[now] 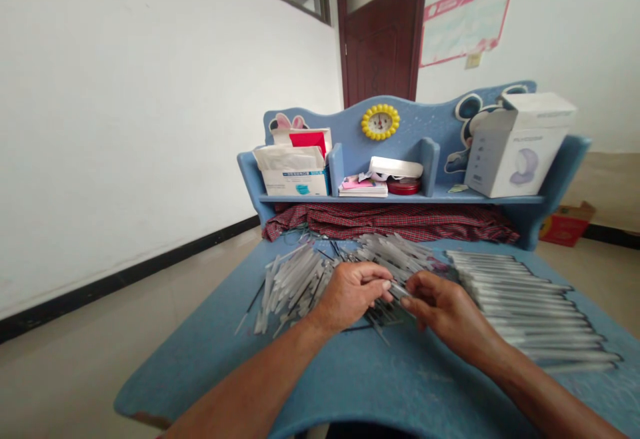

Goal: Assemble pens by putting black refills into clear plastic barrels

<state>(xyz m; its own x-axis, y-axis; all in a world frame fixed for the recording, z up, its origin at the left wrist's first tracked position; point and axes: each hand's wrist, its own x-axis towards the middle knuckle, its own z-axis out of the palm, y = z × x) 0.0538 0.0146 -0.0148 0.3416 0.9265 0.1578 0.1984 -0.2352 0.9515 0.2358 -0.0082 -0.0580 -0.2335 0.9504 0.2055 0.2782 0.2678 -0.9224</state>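
Between both hands is a slim, translucent whitish tube (399,290), slanting down to the right. The fingertips of my left hand (353,294) pinch its upper end. My right hand (444,304) has its thumb and fingers closed on the lower end; part of the tube is hidden by these fingers. Behind and left of my left hand spreads a loose pile of similar pale tubes (296,279), with thin dark rods (256,296) among them. More pale tubes (395,252) lie behind the hands. To the right, many tubes with dark edges (535,306) lie side by side in a stack.
The blue desk (400,386) has a back shelf holding a mask box (295,171), a white carton (523,146), papers (363,189) and a red round tin (404,187). A yellow clock (381,122) is on its back panel. Checked cloth (390,221) lies under the shelf.
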